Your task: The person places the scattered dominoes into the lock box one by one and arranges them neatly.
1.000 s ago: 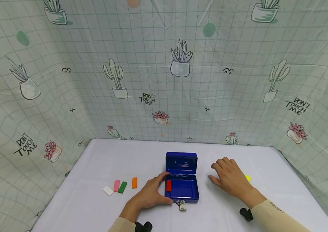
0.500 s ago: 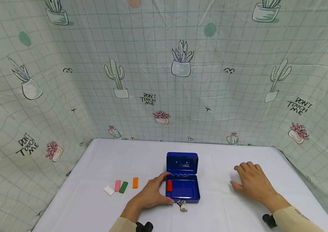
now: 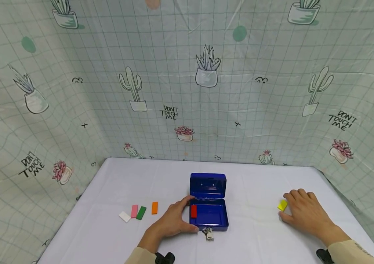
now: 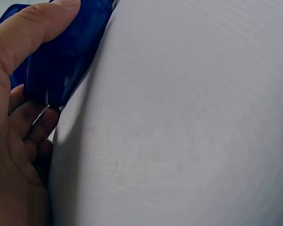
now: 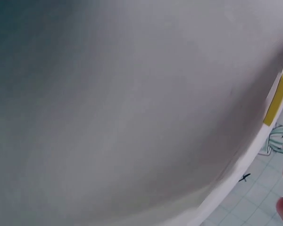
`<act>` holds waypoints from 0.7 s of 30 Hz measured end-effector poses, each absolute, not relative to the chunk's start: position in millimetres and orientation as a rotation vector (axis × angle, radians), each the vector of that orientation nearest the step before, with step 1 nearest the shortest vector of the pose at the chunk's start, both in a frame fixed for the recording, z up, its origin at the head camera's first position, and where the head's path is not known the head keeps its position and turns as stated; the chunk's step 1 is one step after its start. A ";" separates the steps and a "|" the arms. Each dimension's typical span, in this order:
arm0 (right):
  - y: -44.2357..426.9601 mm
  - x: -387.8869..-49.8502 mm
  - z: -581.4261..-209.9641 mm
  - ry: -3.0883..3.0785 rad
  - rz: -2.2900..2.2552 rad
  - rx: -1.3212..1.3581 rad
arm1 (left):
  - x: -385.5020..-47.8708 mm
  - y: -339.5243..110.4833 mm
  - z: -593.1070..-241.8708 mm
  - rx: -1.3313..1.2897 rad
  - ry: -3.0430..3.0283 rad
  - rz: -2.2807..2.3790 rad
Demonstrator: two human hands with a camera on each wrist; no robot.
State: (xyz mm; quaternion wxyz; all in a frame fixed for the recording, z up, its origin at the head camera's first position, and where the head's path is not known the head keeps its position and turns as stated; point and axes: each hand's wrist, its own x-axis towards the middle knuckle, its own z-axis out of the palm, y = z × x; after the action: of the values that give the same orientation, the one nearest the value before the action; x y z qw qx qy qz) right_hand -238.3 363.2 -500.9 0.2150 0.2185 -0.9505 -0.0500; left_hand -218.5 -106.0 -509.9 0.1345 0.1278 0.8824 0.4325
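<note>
A blue metal box [image 3: 210, 214] stands with its lid up on the white table, a red block [image 3: 193, 211] lying inside at its left. My left hand [image 3: 171, 220] grips the box's left side, thumb at the front corner and fingers at the rear one; in the left wrist view the hand [image 4: 19, 94] holds the blue box [image 4: 61, 56]. At the right, my right hand [image 3: 308, 214] is beside a yellow block [image 3: 282, 205], thumb and fingers apart around its right end. The right wrist view shows the yellow block [image 5: 277, 98] between thumb and fingertips, with a gap to the fingers.
Left of the box lie an orange block [image 3: 155, 208], a green block [image 3: 141, 213], a pink block [image 3: 134, 211] and a white block [image 3: 124, 216]. Small keys [image 3: 208, 234] hang at the box's front. A patterned cloth [image 3: 220, 99] stands behind the table [image 3: 239, 172].
My right hand has moved rightward, away from the box, passing over the yellow block and uncovering it. My left hand keeps its grip on the box.
</note>
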 end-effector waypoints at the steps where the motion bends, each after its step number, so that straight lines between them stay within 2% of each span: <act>1: 365.3 -238.4 -501.2 -2.622 -0.148 0.620 | -218.5 -106.0 -509.6 0.372 2.559 1.252; 21: 374.4 -242.7 -505.0 -2.707 -0.257 0.638 | -218.2 -104.9 -509.8 0.356 2.581 1.215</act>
State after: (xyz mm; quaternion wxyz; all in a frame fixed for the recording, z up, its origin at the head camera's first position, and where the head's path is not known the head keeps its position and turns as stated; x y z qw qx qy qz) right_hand -242.7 374.4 -505.0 0.1734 0.2251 -0.9545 -0.0907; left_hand -218.2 -104.9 -509.8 0.1331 0.1227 0.8898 0.4188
